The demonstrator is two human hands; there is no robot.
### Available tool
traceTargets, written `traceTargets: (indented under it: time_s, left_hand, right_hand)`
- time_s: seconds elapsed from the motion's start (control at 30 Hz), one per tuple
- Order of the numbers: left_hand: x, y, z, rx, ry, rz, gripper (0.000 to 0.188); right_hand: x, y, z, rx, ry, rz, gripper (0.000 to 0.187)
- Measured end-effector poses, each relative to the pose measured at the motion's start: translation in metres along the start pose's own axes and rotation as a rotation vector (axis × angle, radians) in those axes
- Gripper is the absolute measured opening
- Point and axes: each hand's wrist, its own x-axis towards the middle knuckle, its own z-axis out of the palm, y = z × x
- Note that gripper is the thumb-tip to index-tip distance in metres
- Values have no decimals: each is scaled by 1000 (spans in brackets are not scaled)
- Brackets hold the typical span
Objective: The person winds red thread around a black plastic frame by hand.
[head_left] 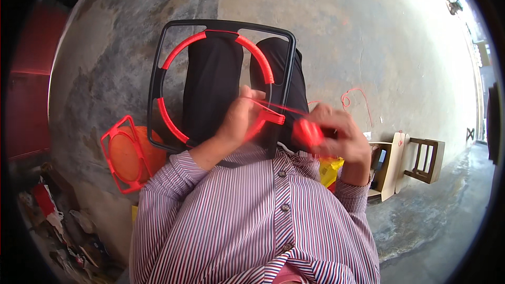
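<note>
Across my lap lies a black square frame (pixel 291 68) with a round inner ring; red cord (pixel 259 58) is wrapped round parts of that ring. My left hand (pixel 238 115) is closed at the ring's lower right, partly hiding it. A taut strand of red cord runs from beside its thumb across to my right hand (pixel 339 132). Outside the frame's right side, my right hand grips a red cord bundle (pixel 307 132), smeared by motion. A short red-wrapped bar (pixel 272 118) shows between the two hands.
To the left, a red frame (pixel 108 152) leans on an orange round seat (pixel 125 153). At the right are a loose red cord (pixel 363 97) on the concrete floor, an open cardboard box (pixel 390 171), a small wooden stool (pixel 434 160) and a yellow bag (pixel 330 171). Scraps (pixel 79 223) lie lower left.
</note>
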Motion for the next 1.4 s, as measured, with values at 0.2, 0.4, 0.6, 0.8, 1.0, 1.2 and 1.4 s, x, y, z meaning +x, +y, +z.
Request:
traceTargets:
  time_s: [0.2, 0.4, 0.6, 0.8, 1.0, 1.2, 1.4]
  left_hand:
    - [-7, 22, 11, -485, -14, -283, 48]
    - [3, -3, 1, -584, 72, -196, 29]
    - [-23, 6, 12, 229, 175, 474, 32]
    - [-26, 6, 10, 391, 92, 677, 28]
    - [-20, 3, 3, 76, 17, 389, 16]
    - [-1, 24, 16, -332, 0, 26, 30]
    - [7, 9, -1, -385, -294, -146, 33]
  right_hand:
    - [34, 15, 33, -441, 240, 161, 45]
    - [35, 30, 33, -245, 593, -33, 34]
    - [57, 16, 57, -805, 572, -210, 44]
    - [56, 40, 52, -362, 454, -189, 45]
    - [7, 50, -4, 1031, 965, -200, 29]
    - [-61, 105, -60, 1084, 936, -286, 28]
    - [2, 50, 24, 722, 317, 448, 39]
